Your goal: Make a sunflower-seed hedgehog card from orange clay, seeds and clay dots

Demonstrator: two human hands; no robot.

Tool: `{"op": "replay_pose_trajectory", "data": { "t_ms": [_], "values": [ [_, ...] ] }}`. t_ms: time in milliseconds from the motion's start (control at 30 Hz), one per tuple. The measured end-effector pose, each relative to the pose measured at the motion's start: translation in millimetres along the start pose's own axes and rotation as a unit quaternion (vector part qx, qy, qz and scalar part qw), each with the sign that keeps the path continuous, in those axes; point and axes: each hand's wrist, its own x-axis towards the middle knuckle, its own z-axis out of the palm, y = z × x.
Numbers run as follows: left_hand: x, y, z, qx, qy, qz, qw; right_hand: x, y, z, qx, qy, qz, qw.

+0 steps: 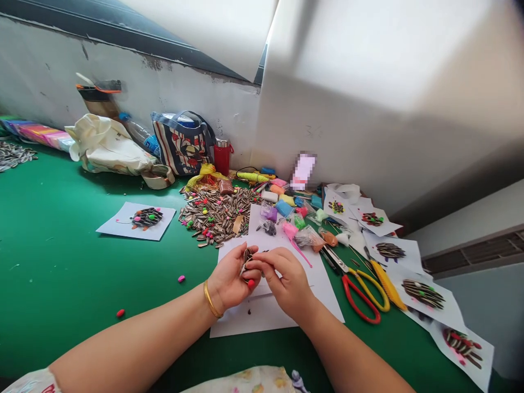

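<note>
My left hand, with a gold bracelet at its wrist, is closed around a small cluster of striped sunflower seeds. A red bead-like piece shows by its fingers. Thumb and fingers pinched together, my right hand touches the cluster; whatever its fingertips grip is hidden. Both hands are above overlapping white paper sheets. Beyond them lies a pile of sunflower seeds dotted with coloured pieces. Bagged lumps of coloured clay, among them a purple one and a blue one, sit at the pile's right.
Red-and-yellow-handled scissors and a yellow utility knife lie right of the sheets. Several papers with seed figures line the right edge; another seed-figure card lies left. A cloth bag, striped tote and red flask stand along the wall.
</note>
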Motion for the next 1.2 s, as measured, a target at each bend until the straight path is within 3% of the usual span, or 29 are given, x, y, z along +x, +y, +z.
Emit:
{"op": "replay_pose_trajectory", "data": {
  "t_ms": [133,267,567,767,867,1000,1100,1200],
  "values": [
    [-2.8,0.6,0.6,-0.024,-0.034,0.034,0.999,-2.6,2.3,0.4,-0.029,-0.009,-0.043,0.999],
    [-3.9,2.1,2.5,-0.006,-0.016,0.056,0.998,-5.1,9.2,5.5,-0.095,-0.045,-0.06,0.993],
    [-5.3,3.6,8.9,0.001,0.005,0.104,0.995,-5.7,9.9,5.2,-0.073,-0.033,0.011,0.997],
    [-2.2,3.7,1.2,0.124,-0.001,0.091,0.988,-4.2,14.1,-0.9,-0.064,0.025,0.075,0.995],
    [-2.4,1.8,-1.0,0.283,-0.01,0.127,0.951,-3.7,18.3,-3.4,-0.071,0.043,0.109,0.991],
    [-3.9,-2.0,1.5,0.463,-0.001,0.192,0.865,-2.8,18.8,-3.6,-0.054,0.03,0.107,0.992],
    [-5.5,-4.9,4.9,0.512,-0.007,0.237,0.825,-2.3,16.3,-2.1,-0.034,0.015,0.102,0.994],
    [-6.3,-6.6,6.0,0.517,-0.016,0.27,0.812,-2.0,16.1,-0.7,0.0,0.027,0.134,0.991]
  ]
}}
